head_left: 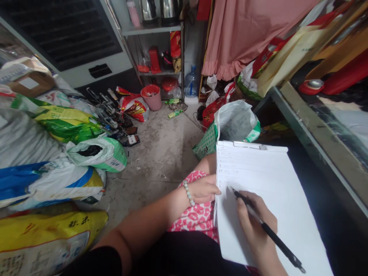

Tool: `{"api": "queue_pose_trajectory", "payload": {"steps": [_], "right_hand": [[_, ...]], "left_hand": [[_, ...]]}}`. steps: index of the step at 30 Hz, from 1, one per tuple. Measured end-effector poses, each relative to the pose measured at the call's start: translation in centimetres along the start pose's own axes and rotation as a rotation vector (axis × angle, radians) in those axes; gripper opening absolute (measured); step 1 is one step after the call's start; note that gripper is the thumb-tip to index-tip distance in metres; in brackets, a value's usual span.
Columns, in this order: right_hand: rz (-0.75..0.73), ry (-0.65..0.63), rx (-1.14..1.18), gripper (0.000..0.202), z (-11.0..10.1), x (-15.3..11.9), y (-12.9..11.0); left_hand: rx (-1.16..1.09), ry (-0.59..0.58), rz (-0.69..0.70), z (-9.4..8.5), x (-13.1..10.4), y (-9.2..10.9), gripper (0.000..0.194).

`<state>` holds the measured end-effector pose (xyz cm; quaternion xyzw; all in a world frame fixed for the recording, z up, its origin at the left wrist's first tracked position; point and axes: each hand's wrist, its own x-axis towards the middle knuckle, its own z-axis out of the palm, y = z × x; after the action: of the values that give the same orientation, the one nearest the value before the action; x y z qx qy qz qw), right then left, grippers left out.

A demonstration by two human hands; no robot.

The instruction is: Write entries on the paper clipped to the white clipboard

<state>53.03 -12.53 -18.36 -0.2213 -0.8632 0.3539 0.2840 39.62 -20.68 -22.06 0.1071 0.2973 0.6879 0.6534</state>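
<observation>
A white sheet of lined paper on a metal-clipped clipboard (267, 199) rests on the person's lap at 5 o'clock. The right hand (255, 226) pinches a black pen (266, 228), tip on the sheet. The left hand (202, 189), fingers curled, steadies the board's 9 o'clock edge. A green-and-white plastic bag (232, 124) sits just beyond at 12 o'clock.

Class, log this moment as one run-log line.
right hand: holds pen, tip on paper | left hand: steadies clipboard edge
</observation>
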Motion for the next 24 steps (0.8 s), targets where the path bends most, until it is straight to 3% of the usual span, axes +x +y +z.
{"api": "queue_pose_trajectory", "payload": {"steps": [8, 24], "right_hand": [[-0.139, 0.018, -0.015, 0.013, 0.9, 0.2, 0.5], [-0.067, 0.038, 0.039, 0.013, 0.9, 0.1, 0.1]], "left_hand": [[0.001, 0.02, -0.003, -0.2, 0.0, 0.0, 0.053], [0.01, 0.029, 0.007, 0.1, 0.1, 0.1, 0.052]]}}
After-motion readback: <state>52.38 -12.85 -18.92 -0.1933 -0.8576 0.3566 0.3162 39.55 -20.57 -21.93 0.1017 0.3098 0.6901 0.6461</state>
